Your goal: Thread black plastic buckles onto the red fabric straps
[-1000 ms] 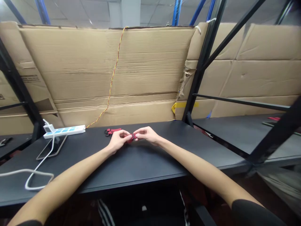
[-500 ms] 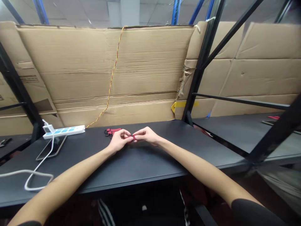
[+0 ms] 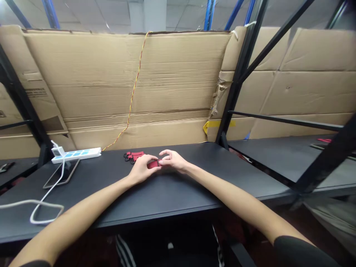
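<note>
Head view: left hand (image 3: 143, 168) grips a red strap (image 3: 152, 164) at the black bench (image 3: 172, 196); right hand (image 3: 174, 161), forefinger lifted, meets its end, hold unclear; handling of this piece appears unfinished; more red straps (image 3: 137, 155) with black fittings lie just beyond.

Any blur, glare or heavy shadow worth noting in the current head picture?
Head view: fine detail on the red strap is soft; the slanted black post at far right looks blurred; the black tabletop shows only a soft sheen, with deep shadow beneath its front edge.
</note>
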The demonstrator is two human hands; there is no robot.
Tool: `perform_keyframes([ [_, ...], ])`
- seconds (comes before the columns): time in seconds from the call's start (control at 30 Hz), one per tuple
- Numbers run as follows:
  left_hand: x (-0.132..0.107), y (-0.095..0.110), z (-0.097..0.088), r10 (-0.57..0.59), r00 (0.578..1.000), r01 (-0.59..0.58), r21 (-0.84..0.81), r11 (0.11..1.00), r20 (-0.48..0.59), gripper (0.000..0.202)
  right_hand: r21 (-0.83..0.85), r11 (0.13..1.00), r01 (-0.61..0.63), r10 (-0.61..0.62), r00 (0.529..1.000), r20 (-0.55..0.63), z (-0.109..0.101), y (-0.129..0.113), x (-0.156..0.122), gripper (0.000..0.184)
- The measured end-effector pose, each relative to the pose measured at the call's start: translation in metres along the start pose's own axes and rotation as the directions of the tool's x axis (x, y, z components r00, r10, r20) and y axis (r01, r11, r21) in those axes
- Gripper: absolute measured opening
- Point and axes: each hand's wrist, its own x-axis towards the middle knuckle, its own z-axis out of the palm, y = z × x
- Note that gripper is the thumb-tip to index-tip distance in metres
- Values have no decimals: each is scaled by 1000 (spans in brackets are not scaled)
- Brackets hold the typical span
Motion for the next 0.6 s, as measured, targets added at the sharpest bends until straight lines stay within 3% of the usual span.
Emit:
perform_keyframes([
  [0.27,6,-12,-10,-102,993,87,238,967,53,24,-154,985,78,-107,975,-193,-21,6,13,31],
  [0.4,4,-17,-10,-94,990,60,277,959,110,30,-300,949,95,-142,980,-138,-30,13,16,22],
  [0.6,-1,-25,-7,-58,981,-26,420,907,187,19,-614,783,98,-222,967,-128,-40,21,16,25],
])
